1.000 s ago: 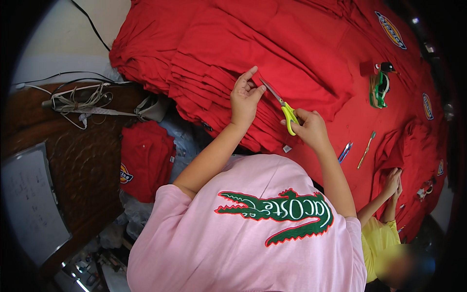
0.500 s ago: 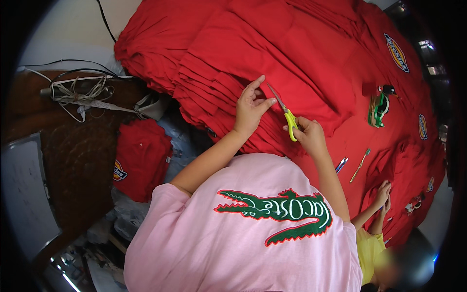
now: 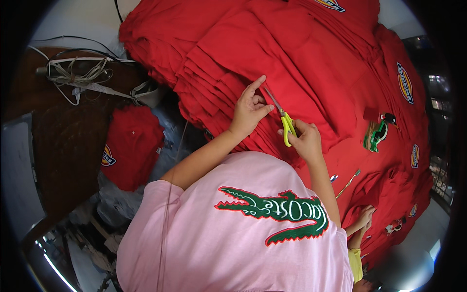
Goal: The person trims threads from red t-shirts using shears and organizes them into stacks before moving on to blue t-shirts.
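Observation:
Yellow-handled scissors (image 3: 288, 127) are gripped in my right hand (image 3: 307, 141), their thin metal blades pointing up and left over a red garment (image 3: 287, 73). My left hand (image 3: 250, 108) hovers beside the blade tips, index finger stretched out and thumb apart, the other fingers loosely curled. I see nothing held in it. Beneath both hands, a large pile of red garments (image 3: 209, 80) lies in folded layers on the table. Whether the blades touch the cloth, I cannot tell.
A green tape dispenser (image 3: 373, 137) and a thin green-tipped tool (image 3: 349, 182) lie right of my hands. At the lower right, a co-worker's hands (image 3: 362, 221) rest on red cloth. Left of the table are another red garment bundle (image 3: 132, 146) and a coiled cable (image 3: 80, 73).
The view has shifted a little, so the table's right side sits lower. Both hands keep nearly the same pose over the cloth, and the scissors stay in my right hand.

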`<act>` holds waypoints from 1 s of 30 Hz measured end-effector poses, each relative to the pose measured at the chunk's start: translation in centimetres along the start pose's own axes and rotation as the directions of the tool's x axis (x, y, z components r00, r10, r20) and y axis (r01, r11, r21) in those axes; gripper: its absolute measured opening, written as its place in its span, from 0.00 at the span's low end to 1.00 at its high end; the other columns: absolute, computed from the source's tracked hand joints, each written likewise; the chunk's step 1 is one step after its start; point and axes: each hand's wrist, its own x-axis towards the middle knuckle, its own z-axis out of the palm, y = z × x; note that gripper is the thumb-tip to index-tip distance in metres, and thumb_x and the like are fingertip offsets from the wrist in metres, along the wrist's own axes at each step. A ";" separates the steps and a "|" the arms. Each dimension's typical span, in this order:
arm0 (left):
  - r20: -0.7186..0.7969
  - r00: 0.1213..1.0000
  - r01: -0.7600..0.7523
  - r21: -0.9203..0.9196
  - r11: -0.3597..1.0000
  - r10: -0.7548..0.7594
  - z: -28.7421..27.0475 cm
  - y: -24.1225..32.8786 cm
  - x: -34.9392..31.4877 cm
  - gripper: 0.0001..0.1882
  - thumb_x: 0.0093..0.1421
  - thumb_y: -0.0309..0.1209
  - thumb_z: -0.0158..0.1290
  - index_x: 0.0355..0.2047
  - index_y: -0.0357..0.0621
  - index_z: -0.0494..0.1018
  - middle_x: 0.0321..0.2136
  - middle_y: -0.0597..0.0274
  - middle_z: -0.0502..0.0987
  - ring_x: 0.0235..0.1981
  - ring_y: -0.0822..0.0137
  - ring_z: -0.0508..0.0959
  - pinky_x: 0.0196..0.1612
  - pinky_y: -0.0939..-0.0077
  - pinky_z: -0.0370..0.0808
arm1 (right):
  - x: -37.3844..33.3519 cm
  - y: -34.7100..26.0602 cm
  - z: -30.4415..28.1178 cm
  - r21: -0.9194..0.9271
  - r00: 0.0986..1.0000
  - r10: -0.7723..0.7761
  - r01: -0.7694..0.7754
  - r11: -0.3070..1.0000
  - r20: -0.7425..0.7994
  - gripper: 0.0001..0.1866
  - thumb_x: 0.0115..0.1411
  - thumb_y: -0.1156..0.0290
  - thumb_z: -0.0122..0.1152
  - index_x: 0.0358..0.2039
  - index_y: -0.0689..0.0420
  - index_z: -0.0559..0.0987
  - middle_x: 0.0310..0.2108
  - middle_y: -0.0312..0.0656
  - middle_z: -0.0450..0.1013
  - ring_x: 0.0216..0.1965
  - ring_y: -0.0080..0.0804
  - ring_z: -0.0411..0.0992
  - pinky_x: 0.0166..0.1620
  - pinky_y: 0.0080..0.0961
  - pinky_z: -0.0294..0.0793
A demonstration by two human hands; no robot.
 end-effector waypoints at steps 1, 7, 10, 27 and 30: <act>-0.005 1.000 -0.008 0.017 1.000 0.008 0.0 0.0 0.0 0.44 0.61 0.10 0.59 0.75 0.43 0.57 0.43 0.65 0.78 0.37 0.80 0.76 0.46 0.84 0.79 | 0.1 0.4 0.1 0.000 1.000 -0.010 0.010 1.000 0.009 0.21 0.52 0.55 0.80 0.25 0.59 0.80 0.15 0.42 0.70 0.18 0.42 0.64 0.36 0.37 0.68; -0.099 0.995 -0.024 0.067 0.997 0.031 -1.3 -1.9 1.0 0.42 0.58 0.11 0.62 0.72 0.44 0.65 0.55 0.68 0.70 0.35 0.80 0.70 0.43 0.86 0.77 | -0.2 0.2 0.3 0.076 0.994 0.077 -0.083 0.994 0.082 0.20 0.55 0.55 0.79 0.27 0.59 0.82 0.15 0.39 0.68 0.19 0.34 0.60 0.37 0.32 0.64; -0.140 0.986 -0.068 0.169 0.983 0.093 -1.9 -2.4 1.5 0.42 0.57 0.10 0.62 0.72 0.45 0.66 0.57 0.69 0.68 0.34 0.81 0.68 0.41 0.88 0.75 | 0.2 -0.3 0.3 0.081 0.995 0.061 -0.067 0.994 0.084 0.18 0.53 0.58 0.78 0.26 0.59 0.81 0.17 0.43 0.70 0.19 0.40 0.65 0.37 0.35 0.66; -0.177 0.977 -0.112 0.061 0.992 0.121 -2.1 -1.2 1.4 0.39 0.63 0.10 0.56 0.73 0.41 0.61 0.45 0.65 0.76 0.38 0.83 0.74 0.44 0.86 0.77 | 1.6 -1.3 0.0 -0.045 0.996 -0.043 0.046 0.998 0.076 0.21 0.51 0.52 0.79 0.26 0.57 0.80 0.17 0.41 0.72 0.20 0.41 0.67 0.37 0.36 0.63; -0.143 0.983 -0.109 0.061 0.992 0.117 -2.4 -1.2 1.3 0.38 0.63 0.10 0.55 0.73 0.41 0.61 0.44 0.66 0.77 0.38 0.82 0.75 0.44 0.86 0.77 | 1.5 -1.2 0.0 -0.094 0.995 -0.080 0.086 0.992 0.065 0.24 0.51 0.52 0.79 0.23 0.57 0.77 0.17 0.41 0.70 0.20 0.42 0.67 0.36 0.37 0.62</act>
